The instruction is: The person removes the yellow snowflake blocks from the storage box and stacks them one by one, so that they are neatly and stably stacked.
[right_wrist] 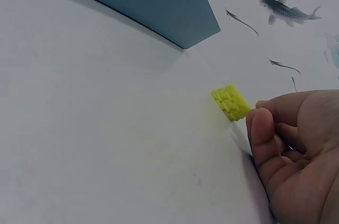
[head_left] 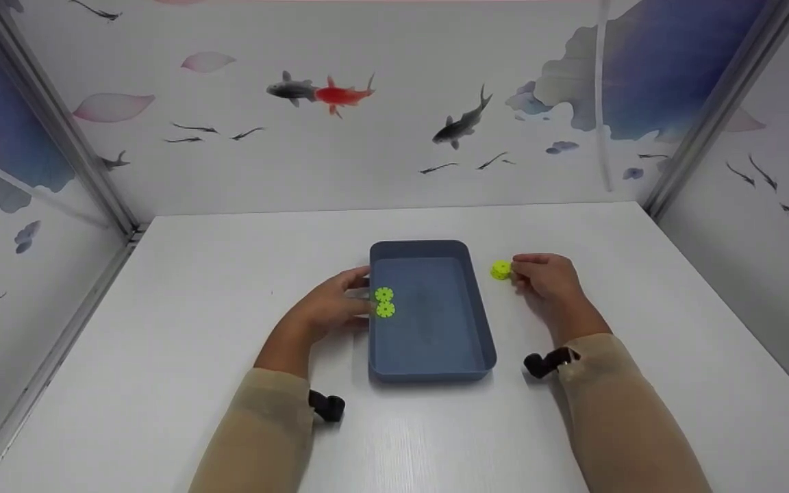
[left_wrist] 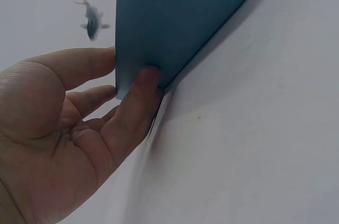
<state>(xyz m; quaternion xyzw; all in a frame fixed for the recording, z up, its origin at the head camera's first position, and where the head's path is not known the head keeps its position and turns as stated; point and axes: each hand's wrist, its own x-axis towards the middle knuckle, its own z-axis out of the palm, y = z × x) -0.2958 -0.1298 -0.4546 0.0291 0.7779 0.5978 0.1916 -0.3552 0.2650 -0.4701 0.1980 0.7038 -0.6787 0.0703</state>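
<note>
A blue-grey rectangular tray (head_left: 429,311) stands on the white table. My left hand (head_left: 333,301) is at its left side, its fingertips touching the outer wall; the left wrist view shows the fingers spread against this wall (left_wrist: 180,7). Inside the tray, by the left wall, two yellow-green notched plastic discs (head_left: 385,302) lie side by side. To the right of the tray is a short stack of similar discs (head_left: 501,270). My right hand (head_left: 546,277) pinches at the stack's right edge; the right wrist view shows thumb and finger together against the stack (right_wrist: 231,102).
The white table (head_left: 182,329) runs back to a wall printed with fish (head_left: 340,94). Side panels with metal posts (head_left: 93,130) flank it. A black wrist strap (head_left: 550,363) hangs by the right sleeve, another strap (head_left: 328,407) by the left.
</note>
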